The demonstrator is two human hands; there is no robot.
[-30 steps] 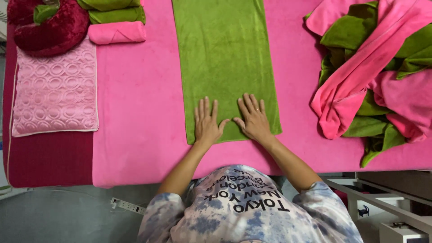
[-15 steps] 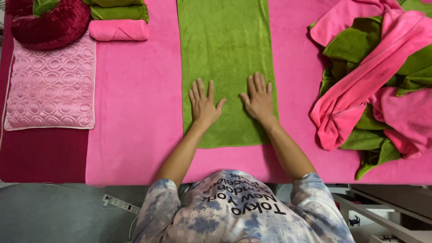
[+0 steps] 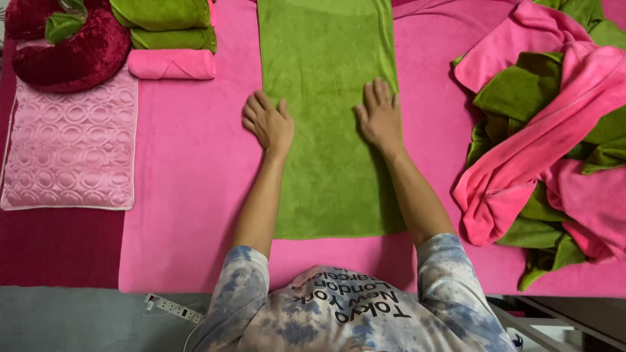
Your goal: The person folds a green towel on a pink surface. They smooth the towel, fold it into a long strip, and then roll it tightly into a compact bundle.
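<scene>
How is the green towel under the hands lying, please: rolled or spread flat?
Spread flat: the green towel lies as one smooth strip, both hands pressing it.

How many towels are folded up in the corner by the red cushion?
3: two green folded towels stacked, upper and lower, and a pink rolled towel just below them, right of the red cushion. More may lie beyond the picture's top edge.

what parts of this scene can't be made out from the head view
- Green towel: far end cut off by the top edge; layers cannot be counted.
- Left hand and right hand: palms face down, hidden.
- Heap of pink and green towels: cut off by the right edge; number unclear.
- Folded green towels: tops cut by the top edge.
</scene>
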